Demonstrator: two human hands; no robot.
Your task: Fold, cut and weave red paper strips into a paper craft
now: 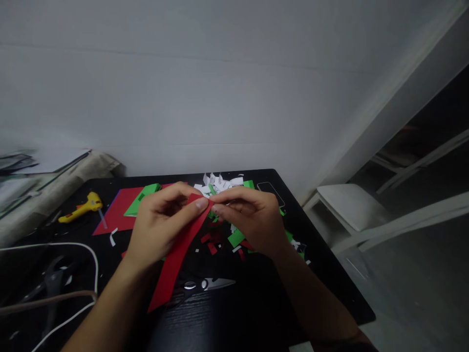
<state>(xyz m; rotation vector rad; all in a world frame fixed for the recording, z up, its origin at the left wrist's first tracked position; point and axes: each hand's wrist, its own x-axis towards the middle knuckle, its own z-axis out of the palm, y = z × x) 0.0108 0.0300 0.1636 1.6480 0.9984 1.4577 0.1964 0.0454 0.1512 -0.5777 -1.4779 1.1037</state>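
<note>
A long red paper strip [175, 264] runs between my two hands above the black table. My left hand [163, 220] is closed on it, thumb pressed flat near its upper end. At that same end, the thumb and forefinger of my right hand [252, 210] pinch the strip's tip. The strip's wide lower end hangs free, slanting down to the left. Below the hands lies a pair of scissors [219, 283], blades pointing right, its handles partly hidden beside the strip. Red paper scraps [211, 247] are scattered under my right hand.
A yellow hot glue gun [83, 208] lies at the left, near a red sheet [119, 210] and a folded green paper piece [141, 198]. White paper cuttings [222, 183] are heaped at the back. A white cable [95, 264] loops at left; a white chair [346, 208] stands right.
</note>
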